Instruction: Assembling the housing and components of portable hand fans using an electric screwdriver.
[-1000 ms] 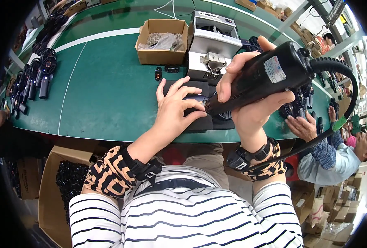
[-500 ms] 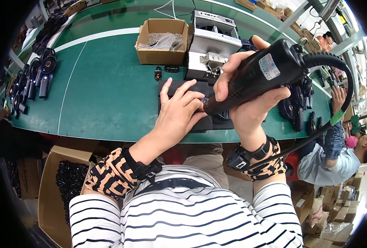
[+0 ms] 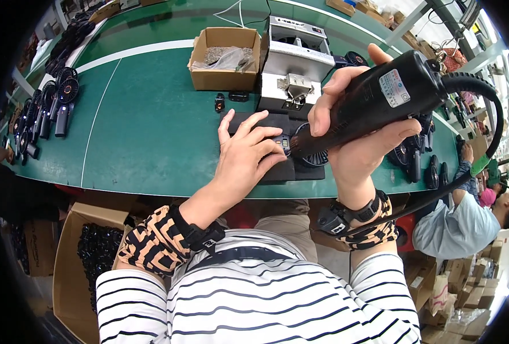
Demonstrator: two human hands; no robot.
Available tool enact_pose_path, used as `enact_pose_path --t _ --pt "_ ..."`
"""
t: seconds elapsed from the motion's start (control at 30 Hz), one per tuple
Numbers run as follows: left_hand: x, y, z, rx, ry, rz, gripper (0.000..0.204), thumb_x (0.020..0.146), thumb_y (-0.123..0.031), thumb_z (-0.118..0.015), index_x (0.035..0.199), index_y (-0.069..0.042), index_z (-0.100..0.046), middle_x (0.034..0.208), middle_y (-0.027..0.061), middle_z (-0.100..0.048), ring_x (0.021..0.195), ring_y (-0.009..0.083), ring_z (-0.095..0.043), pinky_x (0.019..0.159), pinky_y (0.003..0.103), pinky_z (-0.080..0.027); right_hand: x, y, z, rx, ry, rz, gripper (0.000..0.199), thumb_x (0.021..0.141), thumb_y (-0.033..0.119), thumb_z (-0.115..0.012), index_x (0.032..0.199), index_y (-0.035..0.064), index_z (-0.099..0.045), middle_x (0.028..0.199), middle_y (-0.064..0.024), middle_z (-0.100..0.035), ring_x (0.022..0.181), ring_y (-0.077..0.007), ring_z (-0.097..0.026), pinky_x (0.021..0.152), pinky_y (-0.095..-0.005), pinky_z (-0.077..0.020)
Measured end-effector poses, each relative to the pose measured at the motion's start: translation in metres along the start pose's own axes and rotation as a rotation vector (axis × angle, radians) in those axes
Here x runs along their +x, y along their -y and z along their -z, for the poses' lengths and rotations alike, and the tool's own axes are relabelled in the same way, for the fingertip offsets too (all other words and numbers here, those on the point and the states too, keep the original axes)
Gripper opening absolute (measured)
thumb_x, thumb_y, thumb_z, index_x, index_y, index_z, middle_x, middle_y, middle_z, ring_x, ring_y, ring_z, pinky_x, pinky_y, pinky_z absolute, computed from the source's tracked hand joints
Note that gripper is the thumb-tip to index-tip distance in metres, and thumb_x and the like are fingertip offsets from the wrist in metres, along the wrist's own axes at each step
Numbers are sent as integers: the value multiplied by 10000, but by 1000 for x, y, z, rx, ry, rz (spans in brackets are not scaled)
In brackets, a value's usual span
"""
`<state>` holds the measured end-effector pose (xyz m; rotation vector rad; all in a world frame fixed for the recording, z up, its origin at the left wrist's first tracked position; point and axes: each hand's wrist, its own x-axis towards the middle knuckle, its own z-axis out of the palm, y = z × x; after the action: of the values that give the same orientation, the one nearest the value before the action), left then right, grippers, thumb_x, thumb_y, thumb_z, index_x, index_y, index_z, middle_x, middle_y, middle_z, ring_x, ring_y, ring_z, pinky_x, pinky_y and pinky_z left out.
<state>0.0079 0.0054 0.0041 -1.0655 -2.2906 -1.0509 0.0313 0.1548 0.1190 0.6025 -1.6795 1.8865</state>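
Observation:
A black electric screwdriver point(image 3: 357, 106) with a thick cable fills my right hand point(image 3: 352, 157), its fingers wrapped round the body. The tool slants down to the left, and its lower end is over a dark handheld fan point(image 3: 315, 158). That fan lies on a black foam pad point(image 3: 277, 121); its round grille shows partly below the screwdriver. My left hand point(image 3: 243, 152) rests on the fan's handle, thumb and forefinger gripping it while the other fingers spread over the pad. The screwdriver's tip and any screw under it are hidden.
Beyond the pad stand a metal machine point(image 3: 300, 54) and a cardboard box point(image 3: 208, 79) of small metal pieces. Two small black parts point(image 3: 238, 96) lie before the box. More fans sit at the left point(image 3: 62, 106) and right point(image 3: 403, 155). A co-worker point(image 3: 455, 229) sits at the right.
My right hand has moved the screwdriver slightly right, uncovering more of the fan's handle and grille. My left hand stays nearly in place. The co-worker's arm has shifted.

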Motion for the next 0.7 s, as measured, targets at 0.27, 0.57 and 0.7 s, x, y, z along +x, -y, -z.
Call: enact_pose_path --t 0.27,0.57,0.7 --pt "1 -2 0 -6 -14 20 127 715 -211 -772 781 -160 -676 1024 -39 -632 1240 226 -489 1082 582 -156 -3 -3 -2 12 20 -29 1066 742 856 -366 1386 10 -284 887 -111 -548 502 -148 -539 449 -273 -461" --pt "0 0 1 -22 -40 -8 177 671 -234 -794 773 -155 -673 999 -49 -643 1210 214 -508 1074 568 -167 -5 -4 -6 11 17 -46 1070 739 858 -368 1391 15 -271 894 -109 -540 504 -145 -532 452 -271 -458" --pt "0 2 3 -56 -3 -2 176 670 -228 -795 775 -157 -673 982 -50 -651 1195 203 -521 1079 555 -166 -6 -6 -4 62 36 -61 1064 740 856 -372 1391 20 -273 895 -109 -539 507 -146 -532 453 -270 -455"
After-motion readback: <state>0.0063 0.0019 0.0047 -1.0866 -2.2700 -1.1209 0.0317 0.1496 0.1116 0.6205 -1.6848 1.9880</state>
